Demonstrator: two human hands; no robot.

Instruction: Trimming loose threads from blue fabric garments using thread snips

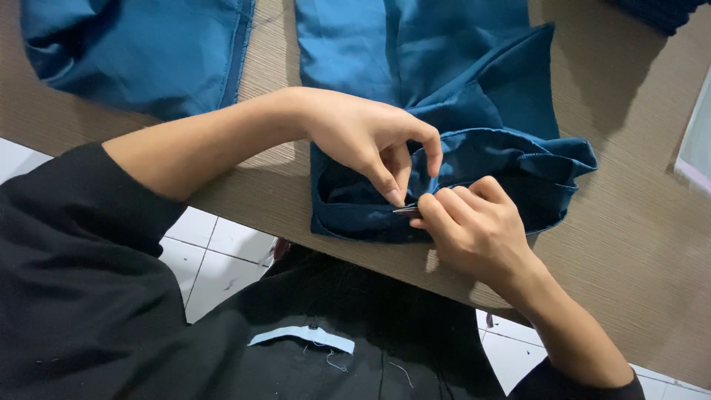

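A blue garment [459, 81] lies on the wooden table [637, 222], its folded hem at the near edge. My left hand [366, 137] reaches across and pinches the hem fabric between thumb and fingers. My right hand [474, 226] holds a small thin metal tool [406, 210], its tip poking out toward the left fingers at the hem's seam. Both hands touch the cloth, close together.
A second blue piece of cloth [141, 52] lies at the far left of the table. A pale sheet [698, 141] sits at the right edge. White floor tiles [215, 259] show below the table's near edge, and my black sleeves fill the foreground.
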